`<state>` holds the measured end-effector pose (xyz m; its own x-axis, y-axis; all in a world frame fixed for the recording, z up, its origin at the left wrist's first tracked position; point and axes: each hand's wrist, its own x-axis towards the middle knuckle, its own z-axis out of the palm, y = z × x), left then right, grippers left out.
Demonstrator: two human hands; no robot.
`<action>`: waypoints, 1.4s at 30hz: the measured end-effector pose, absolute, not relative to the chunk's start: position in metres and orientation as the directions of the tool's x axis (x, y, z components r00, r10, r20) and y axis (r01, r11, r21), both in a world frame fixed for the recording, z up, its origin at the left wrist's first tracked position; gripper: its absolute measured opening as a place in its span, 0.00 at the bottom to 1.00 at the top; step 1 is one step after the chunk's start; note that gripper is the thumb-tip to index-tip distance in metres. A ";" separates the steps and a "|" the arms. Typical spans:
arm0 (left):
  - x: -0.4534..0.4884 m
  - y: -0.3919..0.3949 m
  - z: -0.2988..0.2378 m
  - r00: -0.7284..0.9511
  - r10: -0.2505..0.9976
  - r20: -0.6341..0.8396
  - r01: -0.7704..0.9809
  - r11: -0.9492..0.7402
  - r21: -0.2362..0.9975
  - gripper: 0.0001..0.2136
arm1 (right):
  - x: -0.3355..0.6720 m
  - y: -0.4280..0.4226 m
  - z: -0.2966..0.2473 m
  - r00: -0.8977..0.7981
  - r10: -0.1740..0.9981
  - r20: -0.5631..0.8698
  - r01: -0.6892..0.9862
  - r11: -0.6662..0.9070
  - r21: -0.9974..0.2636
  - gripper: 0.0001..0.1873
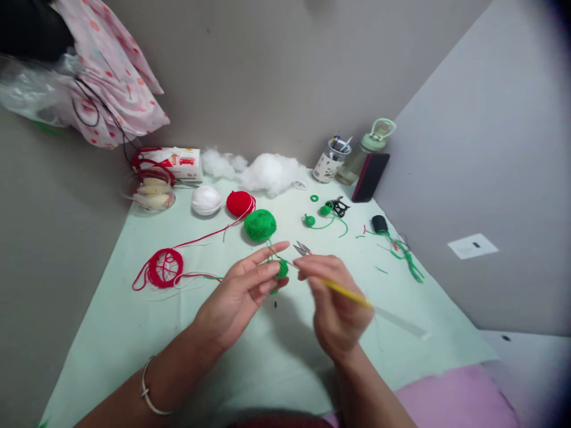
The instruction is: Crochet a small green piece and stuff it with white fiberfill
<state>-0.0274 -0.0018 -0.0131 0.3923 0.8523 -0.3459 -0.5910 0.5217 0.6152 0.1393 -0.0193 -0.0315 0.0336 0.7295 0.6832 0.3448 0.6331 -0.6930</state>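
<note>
Between the thumb and fingers of my left hand (236, 297) is a small green crochet piece (281, 269), its index finger stretched out with green yarn running over it. My right hand (341, 303) grips a crochet hook with a yellow handle (345, 292); the thin metal tip points left at the green piece. Whether the tip is inside a stitch is too small to tell. The yarn leads up toward a green yarn ball (260, 225) just beyond my left hand. Partly behind my right fingers lie small scissors (303, 248).
A red yarn ball (241, 204), a white yarn ball (206, 200) and white stuffing (273, 173) lie at the back. Left is a coil of red yarn (165, 268). Right are small green crochet pieces (309, 220), a phone (371, 177), a bottle (357, 159) and yarn scraps (410, 261).
</note>
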 end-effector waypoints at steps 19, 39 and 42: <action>-0.035 -0.004 -0.015 0.275 0.944 -0.182 -0.375 0.280 0.884 0.16 | 0.140 -0.011 -0.023 0.025 0.948 0.318 -0.272 0.312 -0.910 0.13; -0.029 -0.004 -0.010 0.312 0.913 -0.263 -0.548 0.399 0.735 0.20 | 0.135 -0.013 -0.026 0.100 0.831 0.547 0.025 0.547 -0.837 0.13; -0.025 -0.007 -0.012 0.268 0.933 -0.242 -0.476 0.347 0.808 0.21 | 0.133 -0.014 -0.029 0.055 0.810 0.583 0.136 0.573 -0.808 0.14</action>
<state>-0.0249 -0.0070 -0.0116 0.2680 0.9325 -0.2420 -0.4757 0.3465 0.8085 0.1326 -0.0142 -0.0292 0.0554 0.8102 0.5835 0.1359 0.5728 -0.8083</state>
